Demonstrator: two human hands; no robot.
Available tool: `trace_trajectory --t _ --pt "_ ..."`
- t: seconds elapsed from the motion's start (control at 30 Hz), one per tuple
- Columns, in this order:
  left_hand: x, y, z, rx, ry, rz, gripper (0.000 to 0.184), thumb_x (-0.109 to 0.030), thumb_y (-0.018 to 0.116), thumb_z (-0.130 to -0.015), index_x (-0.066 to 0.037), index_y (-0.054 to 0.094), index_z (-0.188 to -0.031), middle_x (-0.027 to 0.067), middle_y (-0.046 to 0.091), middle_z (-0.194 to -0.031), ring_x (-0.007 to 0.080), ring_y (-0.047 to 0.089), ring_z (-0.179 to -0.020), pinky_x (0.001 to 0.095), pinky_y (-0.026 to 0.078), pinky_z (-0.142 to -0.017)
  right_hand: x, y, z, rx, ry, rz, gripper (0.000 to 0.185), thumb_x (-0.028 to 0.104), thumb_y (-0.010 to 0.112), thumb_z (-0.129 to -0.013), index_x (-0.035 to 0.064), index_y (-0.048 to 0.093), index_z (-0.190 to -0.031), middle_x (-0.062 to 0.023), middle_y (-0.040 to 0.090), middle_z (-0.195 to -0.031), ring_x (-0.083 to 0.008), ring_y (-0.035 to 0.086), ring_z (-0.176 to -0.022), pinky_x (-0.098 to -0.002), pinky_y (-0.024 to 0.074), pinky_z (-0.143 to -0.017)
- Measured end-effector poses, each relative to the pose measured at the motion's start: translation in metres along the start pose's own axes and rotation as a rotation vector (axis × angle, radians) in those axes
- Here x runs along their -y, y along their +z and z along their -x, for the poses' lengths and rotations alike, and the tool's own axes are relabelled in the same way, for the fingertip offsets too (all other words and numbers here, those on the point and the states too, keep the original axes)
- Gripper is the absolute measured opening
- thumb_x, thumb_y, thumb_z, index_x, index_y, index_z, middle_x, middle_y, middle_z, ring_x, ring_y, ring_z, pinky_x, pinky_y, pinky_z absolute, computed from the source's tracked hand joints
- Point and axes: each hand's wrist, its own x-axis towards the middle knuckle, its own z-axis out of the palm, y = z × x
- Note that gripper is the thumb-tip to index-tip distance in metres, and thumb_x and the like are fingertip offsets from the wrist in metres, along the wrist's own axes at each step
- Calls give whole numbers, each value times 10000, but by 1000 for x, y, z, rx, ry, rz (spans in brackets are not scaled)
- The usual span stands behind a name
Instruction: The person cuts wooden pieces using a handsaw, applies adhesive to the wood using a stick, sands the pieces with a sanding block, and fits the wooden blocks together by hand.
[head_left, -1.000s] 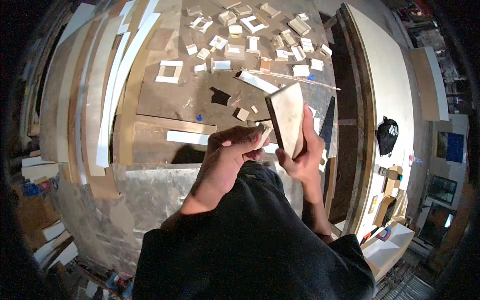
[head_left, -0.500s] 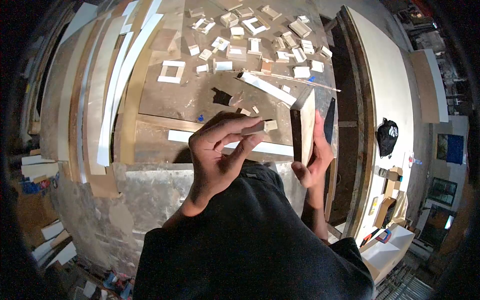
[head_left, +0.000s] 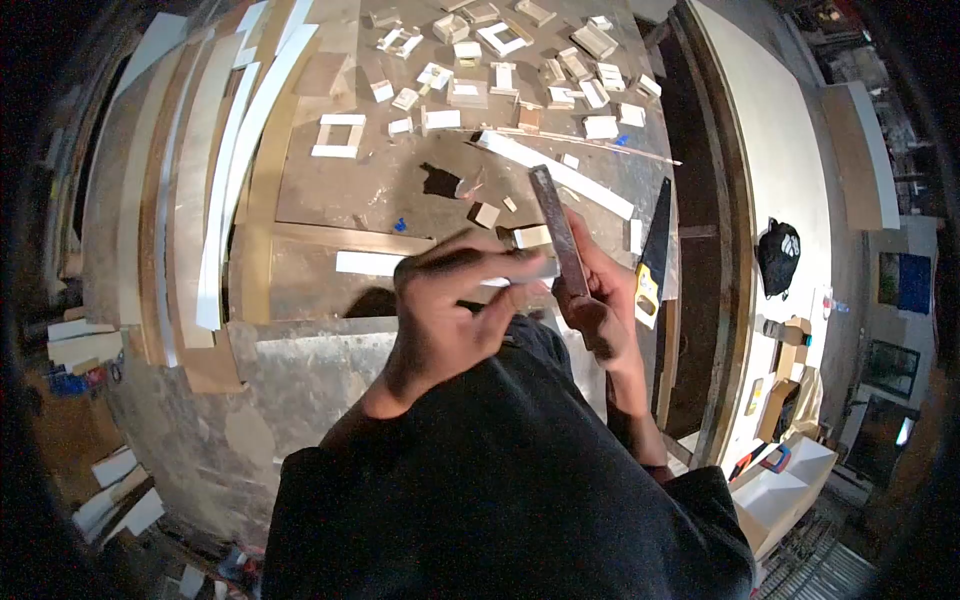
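My left hand (head_left: 450,305) is closed in a pinch, blurred by motion, on a small wood piece (head_left: 543,270). My right hand (head_left: 608,315) is wrapped round a long wooden block (head_left: 562,230) with a dark brown, rough-looking face, tilted upright. The small piece is close to the block's lower part; whether they touch I cannot tell. Behind the hands, a small wood block (head_left: 484,213) and a pale offcut (head_left: 530,236) lie on the worktable (head_left: 330,205). A handsaw (head_left: 655,245) with a yellow handle rests right of my right hand.
Several small wooden assemblies (head_left: 467,93) are scattered over the table's far side. Long wood strips (head_left: 190,180) lie along the left. A white strip (head_left: 560,175) lies beyond my hands. To the right is a pale board (head_left: 775,180) with a black bag (head_left: 779,257).
My right hand has moved left and turned the wooden block, bringing its dark face into view. My left hand has moved slightly right with the small wood piece. The saw's handle now shows.
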Motion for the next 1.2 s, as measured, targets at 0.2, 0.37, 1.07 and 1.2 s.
trace_trajectory --t 0.2,0.37,1.07,1.2 --pt "4 -9 -1 -106 -7 64 241 -6 813 -742 -15 763 -977 119 737 -882 192 698 -776 283 528 -711 -13 -15 4 66 32 154 884 107 571 -629 -124 369 -1458 -224 417 -1533 -250 396 -1414 -344 250 -1171" --pt "1 -11 -2 -128 57 0 270 19 810 -725 -26 764 -987 101 734 -887 187 695 -768 280 536 -698 -9 -19 12 -36 29 -87 900 184 609 -647 -90 382 -1474 -180 414 -1540 -234 388 -1421 -344 240 -1186" --pt "5 -9 -14 -140 -13 134 292 8 806 -739 -23 746 -1023 116 716 -941 127 665 -735 236 521 -624 -16 -22 3 -195 47 -93 1015 422 601 -645 -36 356 -1517 36 489 -666 -60 435 -533 -223 319 -487" --pt "7 -16 -19 -33 29 116 314 -29 772 -796 -1 732 -1105 108 691 -941 126 637 -786 233 509 -676 -23 -15 8 -104 29 -116 1110 597 648 -656 -27 348 -1523 27 543 -702 -55 463 -557 -216 312 -497"
